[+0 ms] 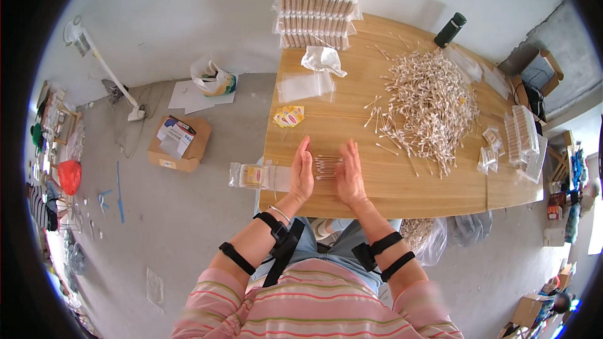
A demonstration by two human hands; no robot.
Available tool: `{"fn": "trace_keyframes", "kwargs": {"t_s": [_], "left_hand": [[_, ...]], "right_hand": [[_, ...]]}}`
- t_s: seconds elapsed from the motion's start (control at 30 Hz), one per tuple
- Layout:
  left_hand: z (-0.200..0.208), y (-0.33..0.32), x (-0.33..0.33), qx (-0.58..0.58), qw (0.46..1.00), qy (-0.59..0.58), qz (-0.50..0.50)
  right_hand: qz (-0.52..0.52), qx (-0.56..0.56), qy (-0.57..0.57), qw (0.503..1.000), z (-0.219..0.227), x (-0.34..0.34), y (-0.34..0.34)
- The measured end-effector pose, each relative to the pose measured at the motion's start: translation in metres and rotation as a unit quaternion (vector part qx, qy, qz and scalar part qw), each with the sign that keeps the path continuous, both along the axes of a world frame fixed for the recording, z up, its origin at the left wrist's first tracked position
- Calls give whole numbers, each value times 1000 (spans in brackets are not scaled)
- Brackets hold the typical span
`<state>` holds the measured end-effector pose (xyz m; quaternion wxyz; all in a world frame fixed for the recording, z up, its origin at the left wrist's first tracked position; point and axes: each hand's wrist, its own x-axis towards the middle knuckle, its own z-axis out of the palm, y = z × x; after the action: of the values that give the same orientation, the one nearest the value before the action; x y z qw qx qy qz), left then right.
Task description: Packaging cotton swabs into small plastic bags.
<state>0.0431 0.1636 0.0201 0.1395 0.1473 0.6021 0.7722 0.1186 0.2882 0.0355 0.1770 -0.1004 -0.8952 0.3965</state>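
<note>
This looks like a small packing workshop in a plainly finished room. A wooden table point(408, 196) at centre right serves as a bench, bearing a big heap of loose cotton swabs point(430, 110), while a tall stack of bagged swabs point(317, 6) rises at the top centre. The grey floor point(188, 220) looks like bare concrete, and a rough grey wall patch point(541, 32) shows at upper right. A cardboard box point(179, 164) sits on the floor at left, below a stick-shaped cleaner point(80, 39) against the pale wall point(188, 12).
</note>
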Motion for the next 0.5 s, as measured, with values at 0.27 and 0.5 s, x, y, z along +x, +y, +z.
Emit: {"fn": "trace_keyframes", "kwargs": {"t_s": [0.27, 0.5], "left_hand": [[3, 3, 10, -54, 997, 35, -32], [2, -22, -4, -13, 1000, 22, -7]], "right_hand": [[24, -197, 67, 978, 2, 1, -2], [81, 234, -116, 962, 15, 35, -9]]}}
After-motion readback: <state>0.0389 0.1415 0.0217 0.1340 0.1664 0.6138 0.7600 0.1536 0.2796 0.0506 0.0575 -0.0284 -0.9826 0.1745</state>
